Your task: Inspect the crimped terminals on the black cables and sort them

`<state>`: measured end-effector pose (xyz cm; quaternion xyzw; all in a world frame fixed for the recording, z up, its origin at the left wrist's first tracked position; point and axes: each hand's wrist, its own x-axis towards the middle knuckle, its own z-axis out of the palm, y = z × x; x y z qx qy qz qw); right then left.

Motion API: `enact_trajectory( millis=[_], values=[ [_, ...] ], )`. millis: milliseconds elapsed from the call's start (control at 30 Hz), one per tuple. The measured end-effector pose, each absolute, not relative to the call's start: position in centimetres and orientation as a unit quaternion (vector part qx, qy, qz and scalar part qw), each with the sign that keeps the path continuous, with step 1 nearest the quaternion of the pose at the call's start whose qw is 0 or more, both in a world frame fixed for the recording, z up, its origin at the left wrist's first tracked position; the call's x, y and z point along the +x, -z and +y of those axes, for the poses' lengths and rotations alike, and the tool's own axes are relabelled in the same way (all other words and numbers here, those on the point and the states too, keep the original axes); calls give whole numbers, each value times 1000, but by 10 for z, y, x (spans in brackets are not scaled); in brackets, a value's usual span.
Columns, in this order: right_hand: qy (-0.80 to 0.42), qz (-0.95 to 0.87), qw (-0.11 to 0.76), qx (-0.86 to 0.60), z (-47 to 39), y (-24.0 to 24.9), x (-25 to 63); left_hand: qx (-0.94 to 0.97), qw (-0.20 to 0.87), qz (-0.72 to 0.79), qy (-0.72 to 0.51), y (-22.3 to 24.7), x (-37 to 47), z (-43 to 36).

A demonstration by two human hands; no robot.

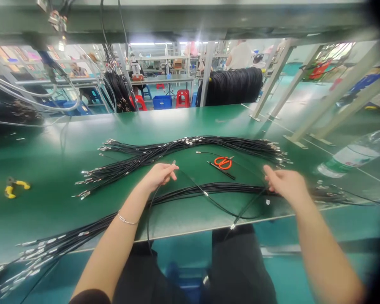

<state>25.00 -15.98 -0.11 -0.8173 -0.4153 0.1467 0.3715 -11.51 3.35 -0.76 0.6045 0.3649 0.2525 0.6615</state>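
Observation:
Between my hands hangs a thin black cable (218, 205) with small white labels, sagging in a loop near the bench's front edge. Thumb and fingers of my left hand (161, 174) pinch it close to a small metal end. My right hand (283, 182) has its fingertips closed on another stretch of cable, partly hidden by the fingers. Below my hands a long bundle of black cables (209, 188) crosses the green bench, its metal ends spilling over the front edge at left. A second bundle (164, 147) lies farther back. Orange-handled scissors (223, 162) and a black pen (221, 170) lie between the bundles.
Yellow-handled cutters (15, 187) rest on the bench at left. At right a clear plastic bottle (351, 156) lies on its side near metal posts (274, 80). Hanging black cables (231, 84) and several stools stand beyond the bench. A shelf beam (190, 23) runs overhead.

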Motion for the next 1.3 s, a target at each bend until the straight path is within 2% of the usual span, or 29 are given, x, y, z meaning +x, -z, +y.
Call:
enact_trajectory(
  millis=[133, 300, 467, 567, 633, 900, 1067, 1300],
  values=[
    [-170, -370, 324, -854, -134, 25, 312, 634, 645, 368, -216, 6, -122, 39],
    [-183, -320, 330, -869, -140, 28, 331, 658, 652, 330, -180, 4, -129, 41],
    [-232, -322, 421, -816, -155, 23, 312, 667, 664, 284, -181, 2, -129, 37],
    [-300, -361, 480, -741, -156, 16, 277, 680, 660, 269, -174, -3, -129, 32],
    [-359, -396, 487, -690, -150, 7, 245, 694, 648, 264, -171, -6, -130, 30],
    [-505, -533, 435, -522, -65, -33, 142, 687, 636, 276, -218, -3, -133, 35],
    [-570, -577, 370, -453, -27, -11, 115, 658, 668, 264, -224, -3, -140, 39],
    [-612, -577, 316, -439, -42, 12, 99, 625, 689, 267, -251, 6, -126, 33]
  ],
)
